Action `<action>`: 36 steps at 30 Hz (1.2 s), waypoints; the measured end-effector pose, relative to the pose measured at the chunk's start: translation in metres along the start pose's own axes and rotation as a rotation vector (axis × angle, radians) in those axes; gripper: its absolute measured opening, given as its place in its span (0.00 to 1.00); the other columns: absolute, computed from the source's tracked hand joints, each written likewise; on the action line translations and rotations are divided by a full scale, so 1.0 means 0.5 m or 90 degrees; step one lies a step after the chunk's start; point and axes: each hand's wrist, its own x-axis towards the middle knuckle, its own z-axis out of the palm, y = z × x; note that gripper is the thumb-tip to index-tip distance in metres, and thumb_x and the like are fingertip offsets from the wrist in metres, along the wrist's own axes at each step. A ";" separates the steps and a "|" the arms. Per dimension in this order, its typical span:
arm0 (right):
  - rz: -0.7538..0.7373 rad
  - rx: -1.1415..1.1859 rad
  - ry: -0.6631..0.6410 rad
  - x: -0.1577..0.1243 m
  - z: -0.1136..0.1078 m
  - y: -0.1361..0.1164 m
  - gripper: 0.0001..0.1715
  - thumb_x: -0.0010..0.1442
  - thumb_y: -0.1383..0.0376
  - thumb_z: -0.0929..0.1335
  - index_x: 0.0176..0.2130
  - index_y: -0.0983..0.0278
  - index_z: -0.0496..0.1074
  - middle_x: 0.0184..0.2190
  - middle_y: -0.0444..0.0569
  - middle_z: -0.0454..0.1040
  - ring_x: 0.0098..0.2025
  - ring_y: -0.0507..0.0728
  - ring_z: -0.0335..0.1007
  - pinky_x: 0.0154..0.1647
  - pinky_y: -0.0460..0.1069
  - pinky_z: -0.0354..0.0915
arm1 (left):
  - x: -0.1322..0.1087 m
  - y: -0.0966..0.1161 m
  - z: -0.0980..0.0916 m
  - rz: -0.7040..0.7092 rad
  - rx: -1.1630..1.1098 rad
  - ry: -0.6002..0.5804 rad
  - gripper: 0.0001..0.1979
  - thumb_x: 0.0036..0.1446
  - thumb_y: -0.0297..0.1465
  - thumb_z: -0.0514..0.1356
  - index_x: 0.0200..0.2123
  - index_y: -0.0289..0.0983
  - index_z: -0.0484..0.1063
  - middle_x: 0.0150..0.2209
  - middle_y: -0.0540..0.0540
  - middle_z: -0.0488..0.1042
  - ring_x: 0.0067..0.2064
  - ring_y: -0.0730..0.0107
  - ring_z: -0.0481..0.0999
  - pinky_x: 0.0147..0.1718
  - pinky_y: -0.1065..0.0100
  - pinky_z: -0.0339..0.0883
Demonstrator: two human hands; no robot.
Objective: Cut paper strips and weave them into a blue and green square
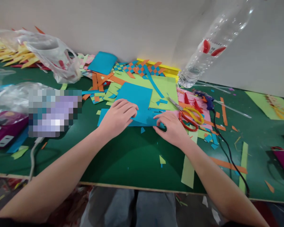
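Note:
A blue paper sheet [136,97] lies on the green table [123,157], its near part folded over. My left hand [118,116] rests on the sheet's left part with curled fingers pressing down on the fold. My right hand [170,127] presses on the sheet's right near corner, fingers bent and close together. A light green sheet [164,90] lies under and behind the blue one. Red and yellow scissors [189,118] lie just right of my right hand, untouched.
Woven blue and orange paper strips [142,67] and paper scraps pile up by the wall. A clear plastic bottle [213,44] leans at the back right. A glue gun [204,97] with a black cord lies to the right. Plastic bags [49,53] sit left.

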 end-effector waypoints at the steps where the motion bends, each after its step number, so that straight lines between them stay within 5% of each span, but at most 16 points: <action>1: -0.002 -0.002 0.001 -0.002 -0.002 0.002 0.07 0.60 0.65 0.66 0.30 0.61 0.65 0.46 0.52 0.77 0.50 0.60 0.71 0.56 0.61 0.62 | 0.000 0.000 0.000 0.002 -0.004 0.007 0.09 0.56 0.19 0.54 0.30 0.39 0.64 0.42 0.45 0.77 0.43 0.63 0.74 0.50 0.57 0.65; 6: -0.012 -0.003 0.013 -0.004 -0.005 0.008 0.08 0.60 0.64 0.67 0.30 0.61 0.64 0.54 0.54 0.72 0.57 0.62 0.66 0.59 0.63 0.60 | 0.001 -0.003 -0.001 0.026 -0.019 0.051 0.09 0.56 0.20 0.56 0.29 0.39 0.64 0.41 0.47 0.77 0.42 0.65 0.74 0.51 0.56 0.65; 12: -0.019 0.015 0.011 -0.003 -0.003 0.017 0.08 0.61 0.65 0.67 0.30 0.61 0.64 0.48 0.51 0.75 0.52 0.60 0.69 0.55 0.60 0.62 | 0.000 -0.008 0.002 0.038 -0.029 0.075 0.08 0.57 0.21 0.57 0.29 0.40 0.64 0.41 0.47 0.77 0.43 0.65 0.73 0.49 0.58 0.66; 17: -0.002 0.001 0.012 -0.006 0.000 0.019 0.07 0.60 0.65 0.68 0.30 0.61 0.65 0.47 0.52 0.73 0.49 0.60 0.69 0.51 0.59 0.64 | -0.003 -0.013 0.008 0.007 -0.022 -0.014 0.06 0.56 0.22 0.59 0.35 0.39 0.66 0.45 0.44 0.76 0.46 0.62 0.73 0.50 0.55 0.64; 23: -0.010 -0.052 0.037 -0.008 0.004 0.005 0.05 0.61 0.65 0.68 0.35 0.62 0.67 0.45 0.54 0.74 0.46 0.60 0.71 0.48 0.56 0.67 | -0.003 -0.001 0.018 -0.045 -0.008 -0.154 0.24 0.58 0.33 0.61 0.57 0.40 0.61 0.53 0.39 0.72 0.55 0.54 0.71 0.58 0.50 0.55; 36: -0.096 -0.067 0.087 -0.008 -0.001 -0.003 0.07 0.65 0.65 0.64 0.44 0.61 0.68 0.48 0.52 0.76 0.50 0.59 0.71 0.52 0.58 0.64 | -0.002 0.009 0.021 -0.003 -0.051 -0.128 0.22 0.57 0.37 0.63 0.53 0.38 0.67 0.47 0.41 0.77 0.50 0.57 0.75 0.62 0.47 0.50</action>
